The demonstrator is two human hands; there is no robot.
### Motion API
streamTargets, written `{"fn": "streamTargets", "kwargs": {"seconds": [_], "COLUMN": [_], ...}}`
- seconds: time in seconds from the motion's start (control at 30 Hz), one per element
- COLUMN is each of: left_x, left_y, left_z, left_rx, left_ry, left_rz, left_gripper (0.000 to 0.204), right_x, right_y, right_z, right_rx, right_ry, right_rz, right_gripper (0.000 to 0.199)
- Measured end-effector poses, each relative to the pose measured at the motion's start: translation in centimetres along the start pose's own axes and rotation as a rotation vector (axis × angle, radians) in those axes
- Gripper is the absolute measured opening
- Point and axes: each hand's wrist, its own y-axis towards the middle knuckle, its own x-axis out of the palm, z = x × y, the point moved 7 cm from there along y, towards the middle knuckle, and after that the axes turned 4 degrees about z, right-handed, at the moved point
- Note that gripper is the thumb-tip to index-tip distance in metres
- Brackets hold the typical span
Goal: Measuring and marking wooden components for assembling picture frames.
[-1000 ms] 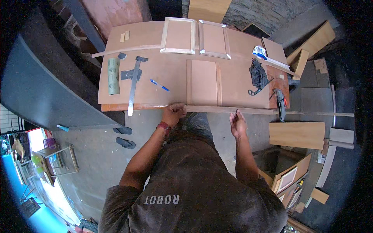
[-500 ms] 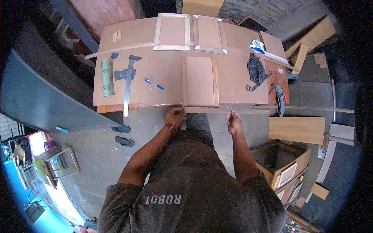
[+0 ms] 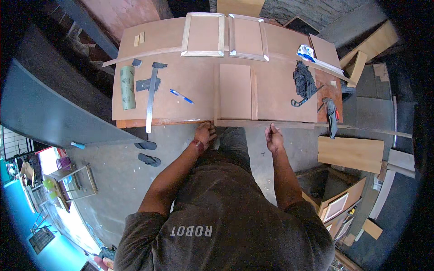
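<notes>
A long thin wooden strip [image 3: 289,124] lies crosswise along the worktable's near edge, its right part reaching past the panel. Toward its right part my right hand [image 3: 274,137] pinches it from below, thumb and fingertips together. At its left end, my left hand [image 3: 205,134] is closed with curled fingers, partly hidden by the table edge. Beyond the strip lies a flat brown rectangular panel [image 3: 235,92]. One wooden strip [image 3: 216,97] runs along the panel's left side and another wooden strip [image 3: 254,92] along its right.
Two rectangular wooden frames [image 3: 203,55] [image 3: 248,57] lie at the table's far side. Left are a green roll [image 3: 128,88], metal ruler [image 3: 150,106] and blue pen [image 3: 181,96]. Black crumpled cloth [image 3: 304,81] and a dark-handled tool [image 3: 332,117] lie right. An open wooden cabinet [image 3: 341,203] stands lower right.
The crosswise strip sits slightly closer to the panel's near end. My left hand has turned a little, its fingers lower at the edge. The whole view has shifted slightly.
</notes>
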Motion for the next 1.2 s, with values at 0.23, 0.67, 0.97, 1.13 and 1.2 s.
{"fn": "streamTargets", "kwargs": {"seconds": [0.23, 0.67, 0.97, 1.13, 1.2], "left_x": [1.3, 0.6, -0.4, 1.2, 1.4], "left_y": [-1.6, -0.2, 0.9, -0.3, -0.4], "left_z": [1.3, 0.7, -0.1, 0.4, 0.7], "left_rx": [0.02, 0.058, 0.11, 0.171, 0.157], "left_ry": [0.24, 0.264, 0.109, 0.38, 0.415], "left_rz": [0.327, 0.203, 0.097, 0.224, 0.249], "left_gripper": [0.035, 0.03, 0.026, 0.029, 0.03], "right_x": [0.2, 0.3, 0.6, 0.1, -0.2], "right_y": [0.4, 0.6, 0.7, 0.4, 0.4], "right_z": [0.4, 0.4, 0.5, 0.5, 0.6], "right_rx": [0.034, 0.022, 0.011, 0.021, 0.025], "right_ry": [0.029, 0.015, 0.037, 0.061, 0.051], "right_rz": [0.04, 0.075, 0.049, 0.062, 0.044], "right_gripper": [0.011, 0.018, 0.014, 0.014, 0.016]}}
